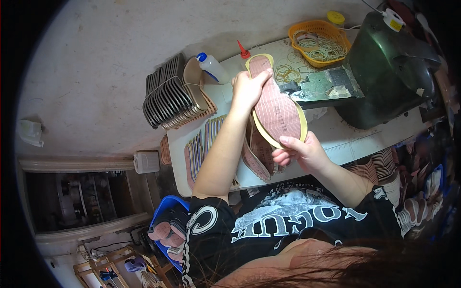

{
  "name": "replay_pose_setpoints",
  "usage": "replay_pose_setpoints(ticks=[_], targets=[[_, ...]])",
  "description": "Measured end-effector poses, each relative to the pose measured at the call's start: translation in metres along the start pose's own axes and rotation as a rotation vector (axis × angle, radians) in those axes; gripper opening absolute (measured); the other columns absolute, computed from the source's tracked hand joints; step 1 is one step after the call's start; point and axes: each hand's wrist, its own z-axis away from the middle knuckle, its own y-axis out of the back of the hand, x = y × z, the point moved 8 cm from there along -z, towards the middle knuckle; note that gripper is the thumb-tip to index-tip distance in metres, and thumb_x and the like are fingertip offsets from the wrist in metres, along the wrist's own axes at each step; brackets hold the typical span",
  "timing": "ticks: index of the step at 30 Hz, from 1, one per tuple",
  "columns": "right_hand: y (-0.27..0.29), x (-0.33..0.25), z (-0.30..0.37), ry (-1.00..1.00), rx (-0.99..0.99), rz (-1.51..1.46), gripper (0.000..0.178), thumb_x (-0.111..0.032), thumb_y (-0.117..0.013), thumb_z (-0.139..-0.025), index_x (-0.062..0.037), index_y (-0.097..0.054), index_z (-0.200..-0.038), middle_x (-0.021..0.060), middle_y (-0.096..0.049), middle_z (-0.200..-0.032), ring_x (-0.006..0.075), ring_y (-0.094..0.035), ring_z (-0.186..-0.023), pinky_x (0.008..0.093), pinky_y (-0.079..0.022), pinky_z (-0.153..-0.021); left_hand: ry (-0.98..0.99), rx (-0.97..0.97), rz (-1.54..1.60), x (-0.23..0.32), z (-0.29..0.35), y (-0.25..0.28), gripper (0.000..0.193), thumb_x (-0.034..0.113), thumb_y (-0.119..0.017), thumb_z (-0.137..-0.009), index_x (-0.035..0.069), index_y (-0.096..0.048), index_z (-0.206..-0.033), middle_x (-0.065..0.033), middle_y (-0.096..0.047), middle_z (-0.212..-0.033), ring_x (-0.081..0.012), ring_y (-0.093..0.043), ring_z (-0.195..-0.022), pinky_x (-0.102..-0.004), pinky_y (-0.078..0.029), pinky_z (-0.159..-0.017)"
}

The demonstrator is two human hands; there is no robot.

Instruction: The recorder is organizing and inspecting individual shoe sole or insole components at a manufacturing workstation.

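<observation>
Above the white table I hold a shoe insole (277, 105) with a pink, lined face and a pale yellow rim. My left hand (248, 90) grips it near its narrow far end, thumb across the pink face. At the broad near end my right hand (303, 150) pinches the edge, its thumb on top and its fingers curled below. Beneath, more pink insoles (257, 156) lie on the table, partly hidden by the held one and my left forearm. A row of striped-edge insoles (196, 150) stands left of that forearm.
A tied bundle of dark soles (165, 91) stands by the wall near a blue-capped bottle (212, 67). Rubber bands fill an orange basket (294, 32). A dark green machine (384, 72) occupies the right side. Insoles fill a blue bin (161, 207) at lower left.
</observation>
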Motion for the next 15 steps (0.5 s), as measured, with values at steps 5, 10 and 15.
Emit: replay_pose_setpoints(ticks=[5,10,15], targets=[[-0.006,-0.008,-0.013,0.080,0.076,-0.099,0.026,-0.019,-0.057,-0.091,0.0056,-0.062,-0.096,0.0160,-0.068,-0.079,0.0188,-0.068,-0.065,0.0290,-0.057,-0.060,-0.180,0.263,-0.286,0.022,-0.004,0.022,0.066,0.053,-0.068,-0.076,-0.005,-0.064,-0.108,-0.0257,-0.048,-0.130,-0.0351,-0.031,-0.131,-0.0457,-0.025,-0.107],[-0.010,-0.019,-0.030,0.117,0.081,-0.176,0.027,-0.019,-0.055,-0.092,0.0059,-0.063,-0.097,0.0162,-0.068,-0.079,0.0192,-0.068,-0.066,0.0283,-0.057,-0.060,-0.607,-0.267,-0.331,0.064,-0.002,0.002,0.041,0.038,-0.070,-0.078,0.008,-0.067,-0.107,-0.0141,-0.054,-0.128,-0.0312,-0.040,-0.126,-0.0428,-0.028,-0.107],[-0.009,-0.026,-0.044,0.149,0.103,-0.125,0.031,-0.024,-0.053,-0.095,0.0050,-0.058,-0.105,0.0156,-0.068,-0.081,0.0191,-0.069,-0.069,0.0263,-0.056,-0.060,-0.362,-0.859,-0.380,0.052,0.000,-0.021,0.044,0.035,-0.080,-0.069,0.006,-0.061,-0.098,-0.0058,-0.060,-0.092,-0.0155,-0.053,-0.092,-0.0293,-0.042,-0.082]])
